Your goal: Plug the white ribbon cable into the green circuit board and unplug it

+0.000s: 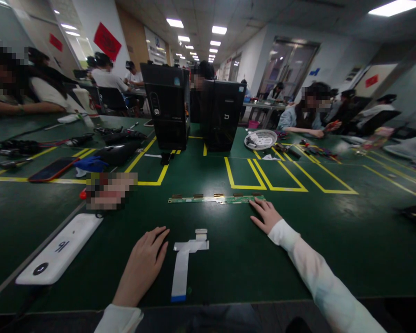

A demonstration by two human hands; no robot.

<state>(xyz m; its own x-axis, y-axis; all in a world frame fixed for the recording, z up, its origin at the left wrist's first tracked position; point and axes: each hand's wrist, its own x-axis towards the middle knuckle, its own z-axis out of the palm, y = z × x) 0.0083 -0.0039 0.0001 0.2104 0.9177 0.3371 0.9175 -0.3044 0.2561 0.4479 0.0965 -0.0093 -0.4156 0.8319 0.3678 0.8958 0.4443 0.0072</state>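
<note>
A long, narrow green circuit board point(208, 199) lies flat across the middle of the green table. The fingertips of my right hand point(266, 215) touch or hover just over its right end, with the fingers spread. My left hand point(143, 259) rests on the tabletop, fingers stretched out and holding nothing. To its right, and apart from it, lies a white flat ribbon cable point(181, 273), folded in a T shape, with a blue end toward me and a connector at its far end.
A white device point(60, 249) lies at the left, near an orange-edged phone point(53, 169) and a blue glove point(90, 164). Two black computer towers point(166, 106) stand at the back. Beyond the yellow tape rectangles is a white basket point(268, 134). Other people sit around the room.
</note>
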